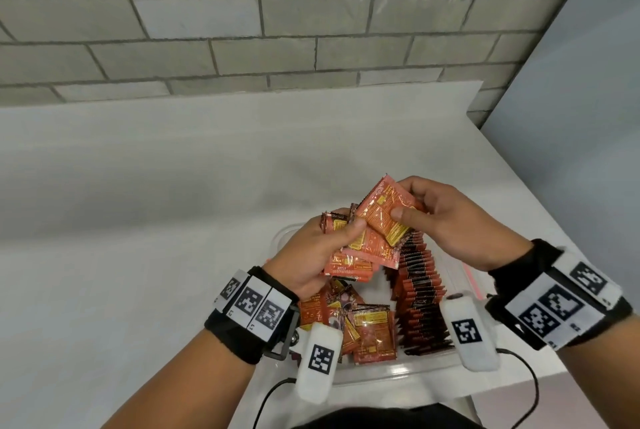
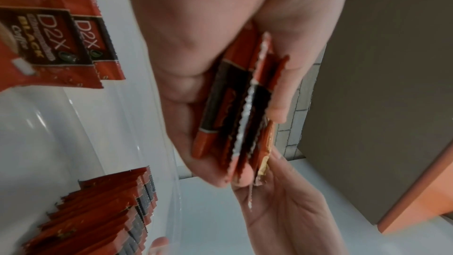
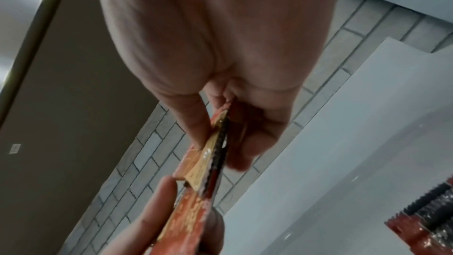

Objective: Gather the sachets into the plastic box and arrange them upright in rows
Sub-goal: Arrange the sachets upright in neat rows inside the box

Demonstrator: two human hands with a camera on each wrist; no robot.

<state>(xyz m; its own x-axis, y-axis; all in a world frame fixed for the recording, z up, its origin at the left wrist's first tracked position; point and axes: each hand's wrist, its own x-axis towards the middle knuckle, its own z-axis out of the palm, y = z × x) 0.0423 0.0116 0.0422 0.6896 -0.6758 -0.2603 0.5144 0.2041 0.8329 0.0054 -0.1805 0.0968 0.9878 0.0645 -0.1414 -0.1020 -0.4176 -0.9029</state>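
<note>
Now both hands are gripping sachets above the box [image 1: 408, 371]: the left hand [image 1: 311, 255] is clutching a stack [image 1: 346, 264], the right hand [image 1: 446, 217] is pinching one sachet [image 1: 384, 217] atop it.

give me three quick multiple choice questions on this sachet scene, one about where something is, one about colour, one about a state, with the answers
1. Where does the upright row of sachets stand in the plastic box?
A. along the person's right side
B. along the left side
C. outside it, on the table

2. What is the main colour of the sachets?
A. blue
B. orange-red
C. green

3. What is the right hand doing?
A. resting flat on the table
B. hanging with nothing in it
C. pinching a sachet above the box

Answers:
1 A, the head view shows the row at the right, with loose sachets lying left of it.
2 B, all the wrappers look orange-red with dark bands.
3 C, thumb and fingers pinch it, while the left hand grips a bunch.
</note>
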